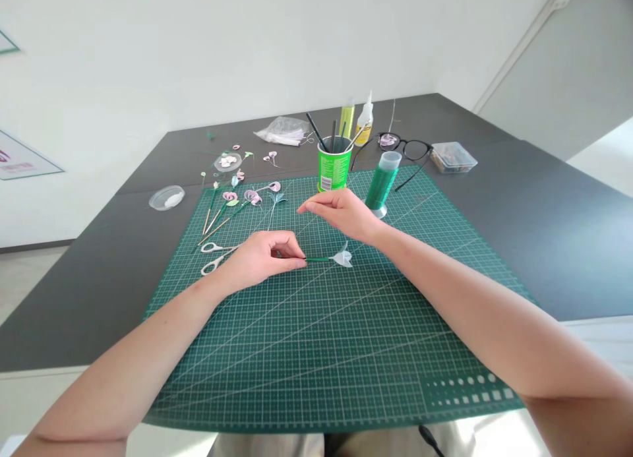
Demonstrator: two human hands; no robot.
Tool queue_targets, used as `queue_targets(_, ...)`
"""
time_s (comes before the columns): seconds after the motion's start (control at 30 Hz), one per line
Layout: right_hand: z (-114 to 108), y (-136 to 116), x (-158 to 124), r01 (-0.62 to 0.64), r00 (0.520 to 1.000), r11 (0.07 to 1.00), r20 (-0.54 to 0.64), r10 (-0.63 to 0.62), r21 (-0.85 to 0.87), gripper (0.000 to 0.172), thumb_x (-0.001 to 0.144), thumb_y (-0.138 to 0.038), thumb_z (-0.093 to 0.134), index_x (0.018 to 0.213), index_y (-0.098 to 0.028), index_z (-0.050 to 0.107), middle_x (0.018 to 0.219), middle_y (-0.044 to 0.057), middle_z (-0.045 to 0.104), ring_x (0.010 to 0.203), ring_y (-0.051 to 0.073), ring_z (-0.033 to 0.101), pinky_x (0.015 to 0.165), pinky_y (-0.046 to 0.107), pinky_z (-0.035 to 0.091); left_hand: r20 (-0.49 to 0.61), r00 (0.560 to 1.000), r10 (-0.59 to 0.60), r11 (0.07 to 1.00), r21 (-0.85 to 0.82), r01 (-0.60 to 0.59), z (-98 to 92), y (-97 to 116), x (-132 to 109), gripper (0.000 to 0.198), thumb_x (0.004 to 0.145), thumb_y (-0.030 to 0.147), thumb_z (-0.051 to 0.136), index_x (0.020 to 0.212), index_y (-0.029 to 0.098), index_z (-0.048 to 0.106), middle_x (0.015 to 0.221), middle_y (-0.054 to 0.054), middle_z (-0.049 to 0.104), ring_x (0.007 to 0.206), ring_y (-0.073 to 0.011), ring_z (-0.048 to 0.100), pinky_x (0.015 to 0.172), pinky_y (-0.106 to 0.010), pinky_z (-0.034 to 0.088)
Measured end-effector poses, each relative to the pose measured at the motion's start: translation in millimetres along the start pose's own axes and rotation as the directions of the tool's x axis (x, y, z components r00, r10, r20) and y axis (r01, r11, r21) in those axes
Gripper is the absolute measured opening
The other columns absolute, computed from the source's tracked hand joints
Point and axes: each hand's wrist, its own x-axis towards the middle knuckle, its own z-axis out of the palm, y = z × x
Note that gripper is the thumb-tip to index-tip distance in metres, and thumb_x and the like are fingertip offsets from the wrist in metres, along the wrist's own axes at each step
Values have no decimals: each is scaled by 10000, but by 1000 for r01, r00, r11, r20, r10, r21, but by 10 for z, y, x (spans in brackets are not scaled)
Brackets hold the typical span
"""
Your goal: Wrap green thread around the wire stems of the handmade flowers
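My left hand point(264, 256) is closed in a pinch on the green-wrapped stem of a pale artificial flower point(342, 256). The flower lies sideways just over the cutting mat point(316, 351), its pale petals pointing right. Higher and further right, my right hand point(341, 213) hovers with thumb and fingertips pressed together; whatever they hold, if anything, is too small to make out. Just behind that hand stands a spool of green thread point(380, 186). White-handled scissors point(211, 248) lie by my left wrist, their blades partly hidden beneath the hand.
Several small purple flowers point(253, 198) on stems and sticks lie at the mat's back left. A green cup point(333, 167) holds dark rods. Behind it are a glue bottle point(364, 122), a yellow spool point(347, 117), eyeglasses point(416, 150), a clear box point(453, 157) and a plastic bag point(281, 129).
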Motion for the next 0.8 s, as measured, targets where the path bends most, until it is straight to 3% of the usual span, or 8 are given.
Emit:
queue_targets(0.3,-4,47,21,-26,1000,999,17,26,-29,352,947,-365,556,965,-96,781,555,-49,431,541,85,320,551,275,261,-71,996,59,997,55,-56,1,1,4,188,809,331,778,763,187,666,753,12,712,707,-134,657,642,-250,496)
queue_targets(0.5,-9,98,26,-41,999,998,21,42,-43,358,946,-371,547,977,-100,780,537,-55,402,538,90,312,557,282,248,-54,995,78,996,56,-75,-10,38,-10,191,865,370,719,815,191,675,842,-26,763,814,-178,712,700,-286,522)
queue_targets(0.8,-21,145,47,-45,997,997,53,49,-65,344,945,-349,549,971,-102,788,576,-35,475,547,92,339,571,286,258,-95,995,40,999,2,-40,-7,27,-12,188,826,370,764,865,198,700,827,-20,762,775,-172,715,738,-308,558)
